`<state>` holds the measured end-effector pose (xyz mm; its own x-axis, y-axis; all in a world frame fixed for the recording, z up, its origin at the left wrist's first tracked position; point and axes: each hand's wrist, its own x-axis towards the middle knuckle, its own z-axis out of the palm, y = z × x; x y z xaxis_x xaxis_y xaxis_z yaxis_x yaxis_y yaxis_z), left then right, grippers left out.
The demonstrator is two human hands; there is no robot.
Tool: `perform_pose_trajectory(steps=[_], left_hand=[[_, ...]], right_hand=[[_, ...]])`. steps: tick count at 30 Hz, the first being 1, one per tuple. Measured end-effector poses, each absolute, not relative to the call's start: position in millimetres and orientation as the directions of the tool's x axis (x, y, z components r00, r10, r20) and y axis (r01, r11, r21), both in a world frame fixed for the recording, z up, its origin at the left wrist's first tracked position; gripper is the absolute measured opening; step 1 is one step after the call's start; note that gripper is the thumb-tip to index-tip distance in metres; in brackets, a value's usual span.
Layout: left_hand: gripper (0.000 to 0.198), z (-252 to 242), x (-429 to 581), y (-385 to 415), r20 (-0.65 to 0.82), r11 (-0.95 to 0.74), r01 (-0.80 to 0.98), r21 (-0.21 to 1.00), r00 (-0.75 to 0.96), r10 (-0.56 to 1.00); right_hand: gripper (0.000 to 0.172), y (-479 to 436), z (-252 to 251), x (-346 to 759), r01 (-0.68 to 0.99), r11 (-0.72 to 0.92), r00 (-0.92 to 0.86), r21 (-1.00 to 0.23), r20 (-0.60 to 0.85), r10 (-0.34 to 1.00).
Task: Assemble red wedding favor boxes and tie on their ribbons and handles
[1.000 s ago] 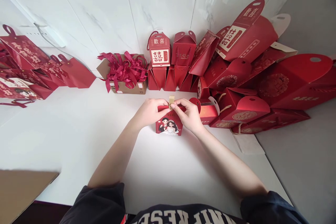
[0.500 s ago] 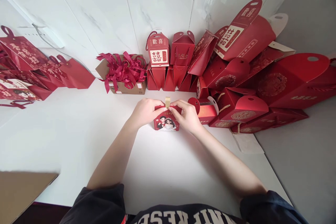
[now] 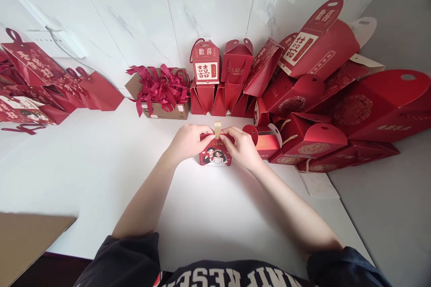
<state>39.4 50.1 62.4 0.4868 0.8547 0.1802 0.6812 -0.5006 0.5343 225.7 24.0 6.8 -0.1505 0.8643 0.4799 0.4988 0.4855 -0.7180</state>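
Before you, one marbled white wall point(image 3: 128, 18), beyond the bride-and-groom box point(image 3: 215, 158); one white table point(image 3: 101, 179), spreading around and below that box. Red cartons in a heap point(image 3: 313, 136), assorted, some stacked, well to the box's right. Red bags point(image 3: 35, 67), several, with loop handles, far to its left. Brown cardboard panel point(image 3: 30, 237), one, left of it and nearer you. Small red boxes point(image 3: 232, 94), two tiers, behind it. Brown carton point(image 3: 164, 112), one, behind and to its left, heaped with crimson ribbons point(image 3: 161, 89). Open red box with rounded tabs point(image 3: 267, 145), one, just right of it. Your left hand point(image 3: 189, 145), at its left: thumb and forefinger pinched together on its top edge. Your right hand point(image 3: 241, 148), at its right: likewise pinched on that edge. The box itself, one, upright between your hands, its printed couple facing you; whether its base touches the table you cannot tell. Gold ribbon loop point(image 3: 217, 128), one, standing at the middle of its top, between your fingertips.
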Motion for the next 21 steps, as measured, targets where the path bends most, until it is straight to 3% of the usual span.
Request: perform_pose_trajectory(steps=[21], left_hand=[[0.020, 67.8, 42.0, 43.5, 0.160, -0.505, 0.665, 0.550, 0.509, 0.846]], right_hand=[[0.008, 21.3, 6.4, 221.0, 0.561, 0.417, -0.093, -0.715, 0.446, 0.890]])
